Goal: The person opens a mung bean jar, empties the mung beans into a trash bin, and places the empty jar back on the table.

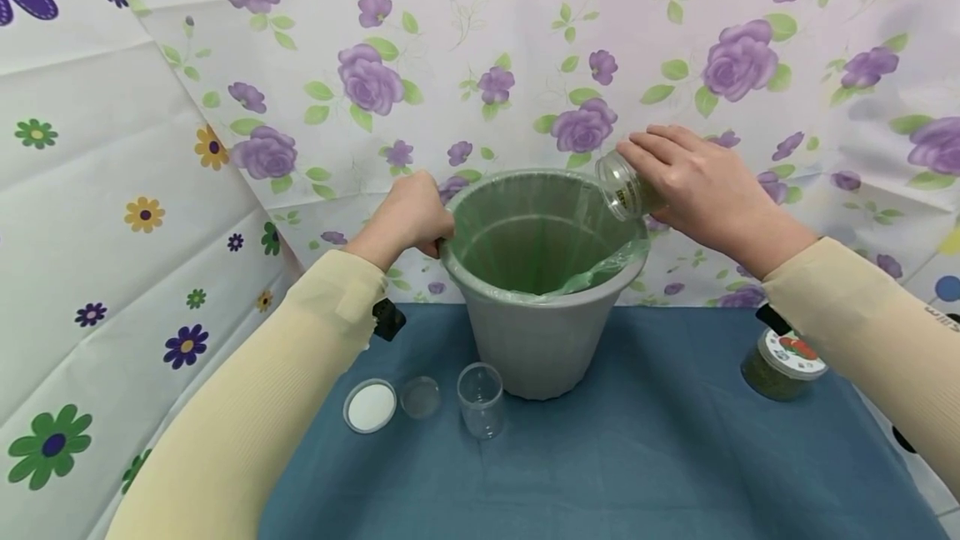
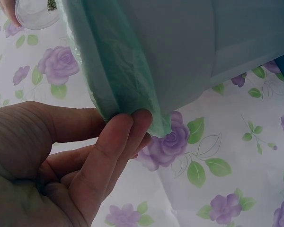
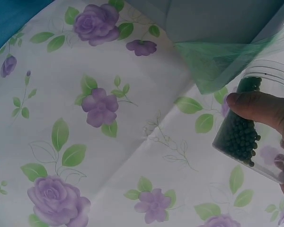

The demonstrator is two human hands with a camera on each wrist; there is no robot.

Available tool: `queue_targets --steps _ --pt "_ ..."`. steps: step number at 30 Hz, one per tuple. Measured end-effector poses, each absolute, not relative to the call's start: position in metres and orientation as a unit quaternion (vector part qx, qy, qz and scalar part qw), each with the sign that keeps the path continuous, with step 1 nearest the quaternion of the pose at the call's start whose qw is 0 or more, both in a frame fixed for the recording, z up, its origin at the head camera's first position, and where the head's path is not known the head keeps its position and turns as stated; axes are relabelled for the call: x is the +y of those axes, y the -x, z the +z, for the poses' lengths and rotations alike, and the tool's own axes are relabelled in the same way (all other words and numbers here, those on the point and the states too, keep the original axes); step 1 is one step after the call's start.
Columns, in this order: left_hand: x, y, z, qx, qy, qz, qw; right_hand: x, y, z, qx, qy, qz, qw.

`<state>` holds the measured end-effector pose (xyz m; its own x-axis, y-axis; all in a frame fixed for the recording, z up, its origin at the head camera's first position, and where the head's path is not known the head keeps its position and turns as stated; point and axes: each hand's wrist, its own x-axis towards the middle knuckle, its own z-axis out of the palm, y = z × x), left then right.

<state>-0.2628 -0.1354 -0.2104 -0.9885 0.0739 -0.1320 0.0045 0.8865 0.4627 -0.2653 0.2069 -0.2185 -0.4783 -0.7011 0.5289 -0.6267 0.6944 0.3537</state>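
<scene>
A grey trash bin (image 1: 536, 348) with a thin green plastic bag (image 1: 592, 273) lining it stands upright on the table. My left hand (image 1: 416, 215) grips the bin's left rim; in the left wrist view its thumb and fingers (image 2: 116, 135) pinch the bag's folded edge there. With my right hand (image 1: 693, 177) I hold a clear plastic jar (image 1: 618, 186), tilted with its open mouth over the bin's right rim. Dark green pellets (image 3: 239, 135) lie along one side inside the jar. The bin's bottom is hidden.
In front of the bin stands an empty clear jar (image 1: 481, 402), with a clear lid (image 1: 420, 397) and a white-centred lid (image 1: 371, 406) to its left. A labelled tub (image 1: 783, 365) sits at right, under my forearm. A flowered sheet (image 1: 450, 40) hangs close behind the bin.
</scene>
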Motion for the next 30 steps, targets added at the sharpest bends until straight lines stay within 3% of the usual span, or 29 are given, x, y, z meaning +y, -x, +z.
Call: queue_targets --steps 30 --pt "-0.1341 0.262 -0.2106 0.97 -0.019 0.235 0.065 0.2045 0.2683 -0.2193 -0.845 -0.405 -0.049 0.346"
